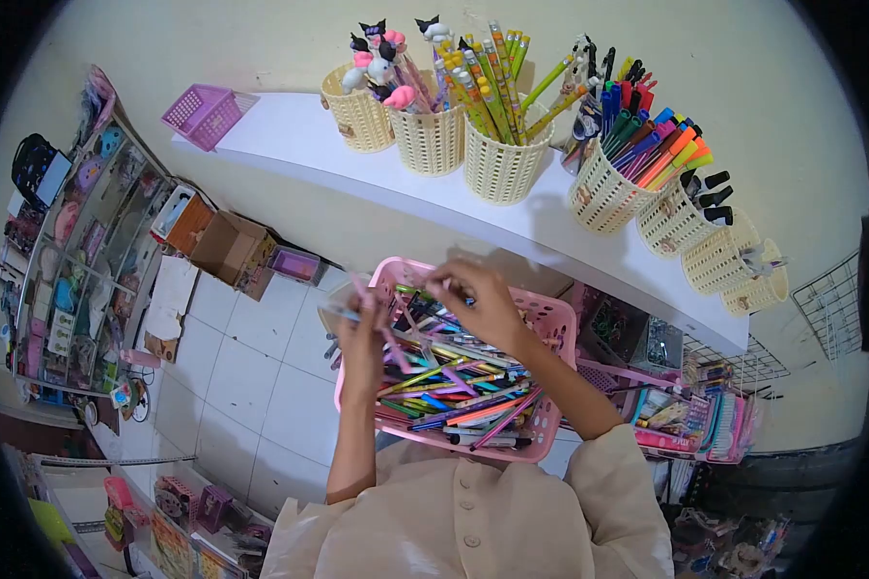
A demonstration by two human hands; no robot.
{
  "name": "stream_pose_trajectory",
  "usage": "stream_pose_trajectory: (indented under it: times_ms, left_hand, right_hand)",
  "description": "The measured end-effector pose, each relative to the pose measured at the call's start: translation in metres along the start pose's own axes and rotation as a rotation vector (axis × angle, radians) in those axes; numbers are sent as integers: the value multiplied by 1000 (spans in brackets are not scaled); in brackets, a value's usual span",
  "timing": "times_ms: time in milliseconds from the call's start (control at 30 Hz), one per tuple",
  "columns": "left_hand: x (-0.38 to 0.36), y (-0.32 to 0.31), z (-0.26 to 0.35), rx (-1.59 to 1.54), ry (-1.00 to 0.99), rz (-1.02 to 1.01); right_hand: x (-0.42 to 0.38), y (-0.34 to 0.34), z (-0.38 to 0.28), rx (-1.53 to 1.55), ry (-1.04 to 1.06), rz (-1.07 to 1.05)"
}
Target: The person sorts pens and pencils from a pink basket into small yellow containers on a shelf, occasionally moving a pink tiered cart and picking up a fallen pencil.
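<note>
A pink plastic basket (567,333) in front of my body is heaped with pens, pencils and markers. Over its left side, my left hand (361,338) is closed around a few pale lilac and bluish pens (388,340), partly smeared by motion. My right hand (478,301) hangs above the basket's far edge with its fingers curled in. Whether anything small sits between those fingertips is hidden. Loose in the pile lie an orange marker (483,412) and a yellow-green pencil (420,377).
Beyond the basket, a white shelf (290,121) carries cream woven cups (505,169) of pencils, pens and markers, plus a purple basket (203,114). Wire racks and stationery stand at right. A display case (77,280) and cardboard box (227,246) are at left on the tiled floor.
</note>
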State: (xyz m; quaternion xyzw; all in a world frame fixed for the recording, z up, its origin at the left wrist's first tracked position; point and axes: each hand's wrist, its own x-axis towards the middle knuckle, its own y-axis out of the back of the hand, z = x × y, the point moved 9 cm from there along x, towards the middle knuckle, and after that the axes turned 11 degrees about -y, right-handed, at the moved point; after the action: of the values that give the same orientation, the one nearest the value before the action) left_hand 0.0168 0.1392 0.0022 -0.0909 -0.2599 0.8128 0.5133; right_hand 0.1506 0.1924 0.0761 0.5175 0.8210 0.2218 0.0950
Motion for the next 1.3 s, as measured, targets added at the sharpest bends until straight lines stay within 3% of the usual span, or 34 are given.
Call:
stream_pose_trajectory:
  times_ms: [33, 100, 167, 233, 367, 467, 567, 667, 700, 867, 933, 1033, 1067, 1167, 1300]
  left_hand:
    - [4, 7, 3, 1, -1, 0]
    - [12, 24, 11, -200, -40, 75]
    - [16, 21, 16, -290, -35, 64]
    - [15, 28, 17, -247, 2, 190]
    - [16, 26, 19, -200, 26, 115]
    - [19, 15, 17, -241, 40, -33]
    - [20, 10, 11, -44, 73, -121]
    - [22, -14, 8, 551, -140, -547]
    - [22, -13, 5, 551, -139, -545]
    - [-1, -74, 17, 635, -151, -864]
    - [-10, -85, 5, 793, -99, -986]
    - [-12, -85, -9, 633, -97, -902]
    - [-14, -78, -17, 406, 189, -712]
    - [-9, -72, -15, 169, 212, -588]
    - [-12, -67, -14, 317, 113, -457]
  right_hand:
    - [-2, -2, 11, 1, 1, 0]
    - [-21, -48, 36, -333, 44, -348]
    - [-28, -61, 48, -411, 50, -334]
    - [-31, -69, 51, -488, 57, -318]
    - [-31, -72, 41, -557, -12, -348]
    - [-31, -77, 43, -615, -1, -387]
    - [-27, -72, 40, -595, 26, -393]
    - [-26, -49, 27, -471, 123, -333]
    - [-29, -37, 18, -389, 197, -293]
    - [-35, 11, -27, -227, 107, -302]
    - [-32, 24, -17, -11, -82, -262]
    - [-30, 40, -18, 179, -91, -89]
    - [-30, 41, -19, 180, -93, -80]
    - [-30, 45, -16, 126, -151, 22]
    - [-21, 28, -19, 162, 28, 119]
